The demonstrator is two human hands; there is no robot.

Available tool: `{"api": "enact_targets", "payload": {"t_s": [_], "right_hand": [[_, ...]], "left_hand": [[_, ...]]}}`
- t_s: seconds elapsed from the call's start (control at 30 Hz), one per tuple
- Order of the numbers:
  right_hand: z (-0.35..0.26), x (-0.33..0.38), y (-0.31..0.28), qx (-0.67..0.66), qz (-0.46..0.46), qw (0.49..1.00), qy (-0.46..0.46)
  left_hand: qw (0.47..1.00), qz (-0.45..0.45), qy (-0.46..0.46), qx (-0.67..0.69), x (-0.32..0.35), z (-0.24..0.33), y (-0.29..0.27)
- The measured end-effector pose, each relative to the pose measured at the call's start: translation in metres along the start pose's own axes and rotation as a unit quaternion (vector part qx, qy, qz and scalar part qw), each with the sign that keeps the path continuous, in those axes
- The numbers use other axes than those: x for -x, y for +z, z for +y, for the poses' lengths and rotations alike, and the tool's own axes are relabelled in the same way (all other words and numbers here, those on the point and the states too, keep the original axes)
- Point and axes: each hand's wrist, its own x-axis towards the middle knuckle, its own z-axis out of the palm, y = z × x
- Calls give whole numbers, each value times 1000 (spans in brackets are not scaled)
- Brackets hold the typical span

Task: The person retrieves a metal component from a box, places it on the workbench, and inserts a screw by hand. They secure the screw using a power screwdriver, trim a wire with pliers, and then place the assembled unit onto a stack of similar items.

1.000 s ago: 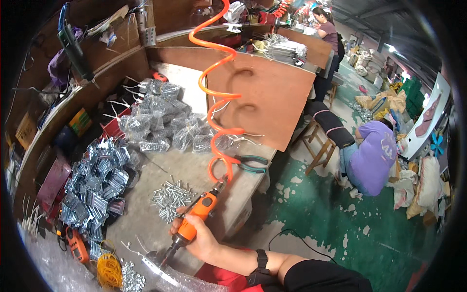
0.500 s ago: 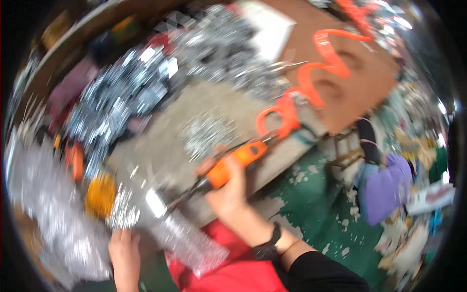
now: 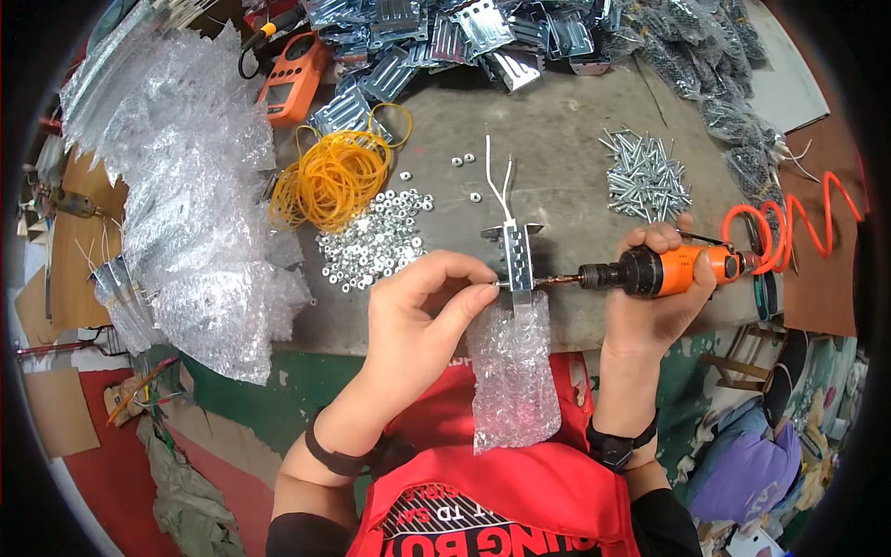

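Observation:
My right hand (image 3: 664, 306) is wrapped around an orange and black air screwdriver (image 3: 682, 270), whose bit points left. The bit's tip meets the right side of a narrow metal part (image 3: 517, 255) with slots and two white wires. Opposite it, the thumb and forefinger of my left hand (image 3: 422, 311) pinch a small silver nut against the part's left side; the fingertips partly hide it. A strip of bubble wrap (image 3: 515, 381) hangs from the part over the table edge. Left of the part lies a heap of nuts (image 3: 371, 243), and to the right a pile of screws (image 3: 647, 176).
Yellow rubber bands (image 3: 339, 176) lie beside the nuts. An orange meter (image 3: 295, 79) and stacked bubble wrap (image 3: 200, 204) stand at the left. Metal plates (image 3: 445, 37) cover the back, wrapped parts (image 3: 710, 65) the back right. A coiled orange hose (image 3: 789, 232) runs right from the screwdriver.
The view has swung and sharpened. My left hand has gone from the nut heap to the metal part. The screwdriver, still in my right hand, now points left into the part's side.

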Motion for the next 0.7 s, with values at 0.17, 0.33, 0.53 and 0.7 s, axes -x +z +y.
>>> {"api": "enact_targets", "payload": {"t_s": [0.17, 0.33, 0.53, 0.7], "right_hand": [[-1, 2, 0, -8, -12, 1000, 7], [-3, 2, 0, -32, -15, 999, 22], [-4, 0, -3, -71, -22, 996, 40], [-4, 2, -1, -94, -17, 994, 50]], "left_hand": [[994, -31, -34, 98, -2, -8, -2], [995, -30, -25, 94, -2, -2, 1], [996, -32, -41, 75, -3, -3, 3], [989, 10, 129, -71, -4, -9, 3]]}}
